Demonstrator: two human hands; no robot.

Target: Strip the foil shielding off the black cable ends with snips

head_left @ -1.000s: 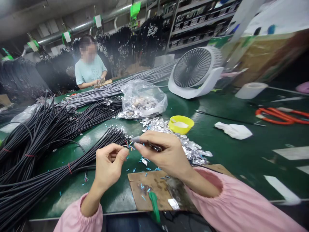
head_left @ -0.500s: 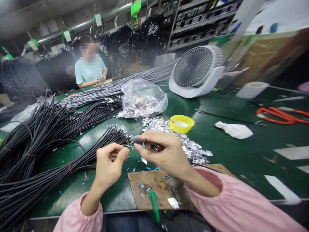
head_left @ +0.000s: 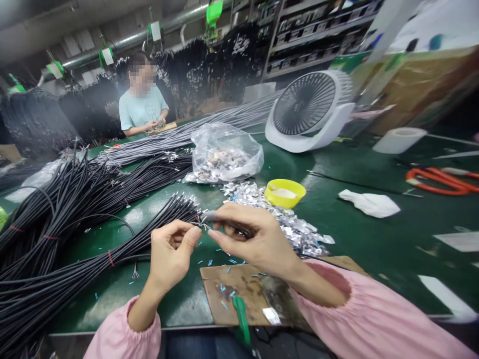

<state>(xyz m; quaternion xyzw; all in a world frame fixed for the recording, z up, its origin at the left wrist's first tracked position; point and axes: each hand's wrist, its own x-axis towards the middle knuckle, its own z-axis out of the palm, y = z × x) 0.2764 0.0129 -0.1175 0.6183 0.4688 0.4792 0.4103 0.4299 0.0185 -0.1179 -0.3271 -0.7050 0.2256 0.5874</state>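
Observation:
My left hand [head_left: 172,252] is closed in a pinch on the end of a cable, where several thin coloured wires [head_left: 202,223] fan out past the fingertips. Facing it, my right hand [head_left: 254,240] has its thumb and forefinger at those wires, a grey cover on the forefinger's tip. Inside its curled fingers sits a dark, slim tool [head_left: 242,232], mostly hidden, so its kind is unclear. Just behind the hands lie the stripped ends of a black cable bundle [head_left: 149,230], bound with a red tie.
Silver foil scraps [head_left: 305,232] spread beside a yellow bowl [head_left: 285,193]. Behind are a clear bag [head_left: 226,154] and a white fan [head_left: 309,112]. Orange-handled scissors [head_left: 437,180] lie right. A brown board [head_left: 228,284] with a green-handled tool [head_left: 241,319] is in front. A person [head_left: 144,109] sits opposite.
The whole view has shifted slightly. My right thumb has dropped a little, widening the gap to the forefinger near the wires. My left hand keeps its pinch.

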